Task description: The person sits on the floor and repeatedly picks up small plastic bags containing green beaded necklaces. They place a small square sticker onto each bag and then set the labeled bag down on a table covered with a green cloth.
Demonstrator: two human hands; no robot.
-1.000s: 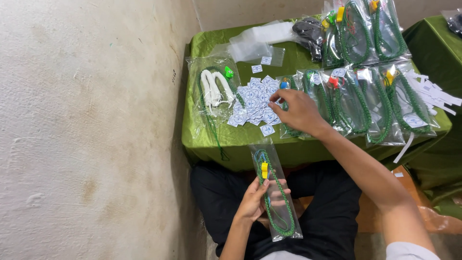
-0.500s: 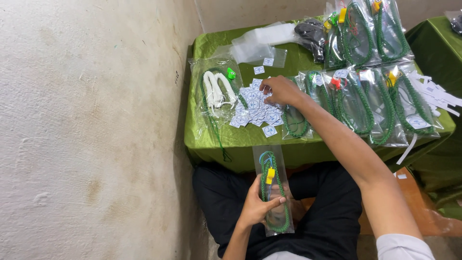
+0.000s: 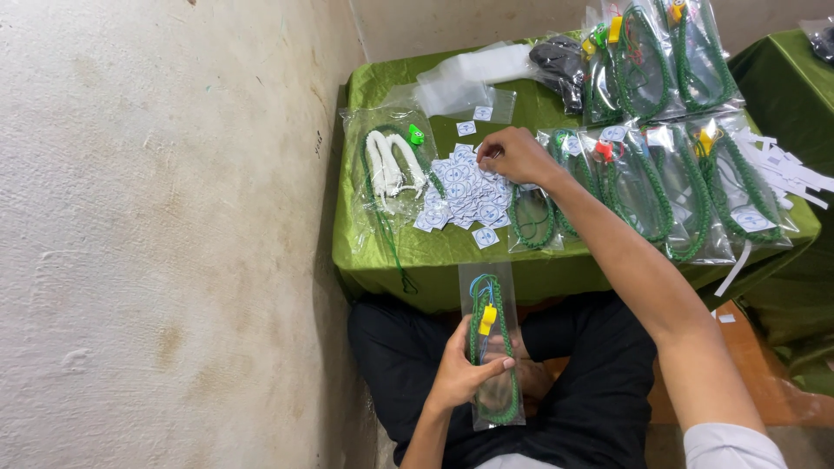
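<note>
right hand [image 3: 519, 156] reaches over pile of small white round-printed labels [image 3: 465, 187] on green-clothed table [image 3: 382, 252], fingertips pinched at the pile's top edge; cannot tell if a label is gripped. left hand [image 3: 460, 375] closed around clear bag of green beads with yellow tassel [image 3: 492, 347], held upright over lap below table edge. step looks like label pickup; next move calls for lifting one label clean off the pile. filled bead bags [image 3: 660, 182] lie right, white-bead bag [image 3: 391, 165] left.

Rough, stained plaster wall [image 3: 156, 234] at left; low table under green cloth [image 3: 391, 252]; second green-draped table [image 3: 790, 78] right.
</note>
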